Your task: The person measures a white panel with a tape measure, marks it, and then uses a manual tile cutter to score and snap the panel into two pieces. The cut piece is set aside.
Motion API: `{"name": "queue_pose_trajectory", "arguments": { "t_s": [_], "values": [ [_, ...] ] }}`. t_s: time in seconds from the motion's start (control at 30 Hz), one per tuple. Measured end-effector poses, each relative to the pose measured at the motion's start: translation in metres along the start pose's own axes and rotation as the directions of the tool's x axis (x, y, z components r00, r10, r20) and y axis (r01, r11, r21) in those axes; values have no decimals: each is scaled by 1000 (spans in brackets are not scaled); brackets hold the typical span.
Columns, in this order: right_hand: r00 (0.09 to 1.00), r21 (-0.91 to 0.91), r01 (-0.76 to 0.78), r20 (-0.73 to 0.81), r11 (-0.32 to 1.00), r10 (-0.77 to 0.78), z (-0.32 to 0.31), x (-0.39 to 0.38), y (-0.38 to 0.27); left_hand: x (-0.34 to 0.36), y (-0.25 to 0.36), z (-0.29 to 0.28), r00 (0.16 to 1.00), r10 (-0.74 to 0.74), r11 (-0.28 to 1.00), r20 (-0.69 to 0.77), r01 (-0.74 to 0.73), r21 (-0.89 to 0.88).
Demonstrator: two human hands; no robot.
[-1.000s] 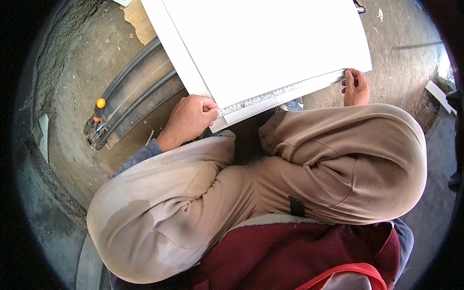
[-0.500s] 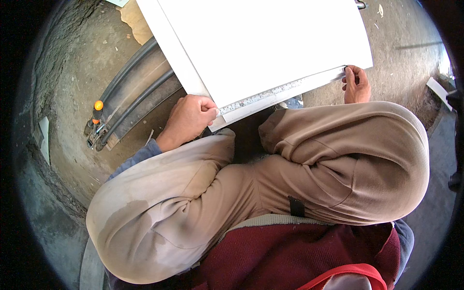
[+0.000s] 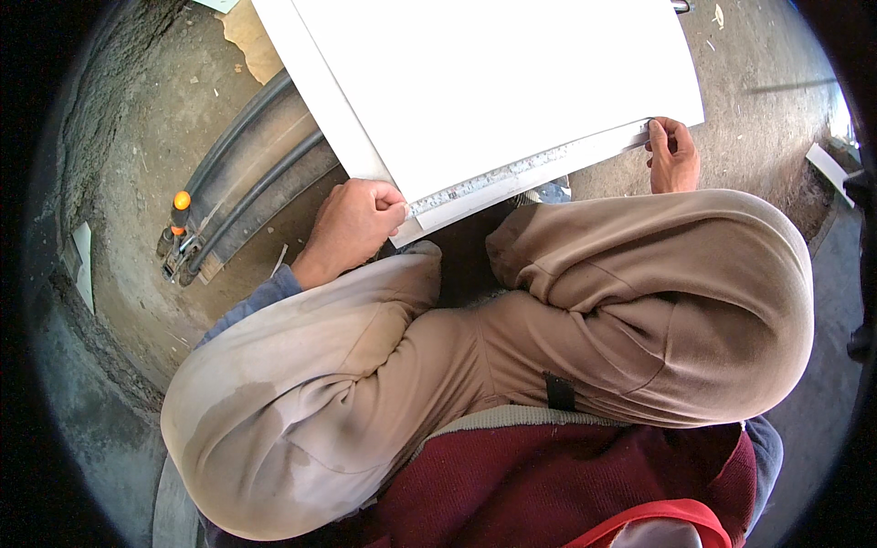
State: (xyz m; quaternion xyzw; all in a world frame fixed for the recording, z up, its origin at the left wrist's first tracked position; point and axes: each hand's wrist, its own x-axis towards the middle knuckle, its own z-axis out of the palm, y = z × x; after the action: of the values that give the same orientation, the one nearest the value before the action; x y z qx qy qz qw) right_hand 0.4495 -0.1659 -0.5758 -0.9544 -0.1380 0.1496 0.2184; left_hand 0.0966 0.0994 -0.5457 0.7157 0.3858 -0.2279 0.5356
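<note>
A large white board (image 3: 493, 73) lies in front of my bent knees. A narrow marked measuring strip (image 3: 493, 178) runs along its near edge, slanting up to the right. My left hand (image 3: 356, 219) is closed at the near left corner, thumb and forefinger pinching the strip's left end. My right hand (image 3: 672, 155) is pinched on the strip's other end near the board's right corner, its lower fingers curled.
Left on the dusty floor (image 3: 137, 164) lies a tile cutter (image 3: 242, 201) with dark curved-looking rails and an orange-capped handle. Brown paper (image 3: 247, 41) lies behind it. White offcuts (image 3: 82, 265) lie at both sides. My trousered knees (image 3: 694, 292) fill the near middle.
My right hand has moved slightly up and away from me with its end of the strip. The board appears shifted slightly left and up. My left hand stays pinched at the corner.
</note>
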Motion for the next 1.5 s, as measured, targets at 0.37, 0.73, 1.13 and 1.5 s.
{"name": "queue_pose_trajectory", "arguments": {
  "t_s": [0.37,0.73,1.13,1.5],
  "values": [
    [999,-8,44,-24,999,-44,3,3,5,0,0,0,1000,6,1000,-6,-6,3],
    [999,-44,45,-20,998,-46,2,3,3,0,1,1,1000,7,1000,11,-7,2],
    [999,-62,27,20,998,-26,-2,4,-1,-1,-3,2,1000,4,1000,7,-4,-12],
    [998,-10,42,48,999,-41,-4,5,0,-3,-2,6,999,2,1000,40,-1,-24]
  ]
}}
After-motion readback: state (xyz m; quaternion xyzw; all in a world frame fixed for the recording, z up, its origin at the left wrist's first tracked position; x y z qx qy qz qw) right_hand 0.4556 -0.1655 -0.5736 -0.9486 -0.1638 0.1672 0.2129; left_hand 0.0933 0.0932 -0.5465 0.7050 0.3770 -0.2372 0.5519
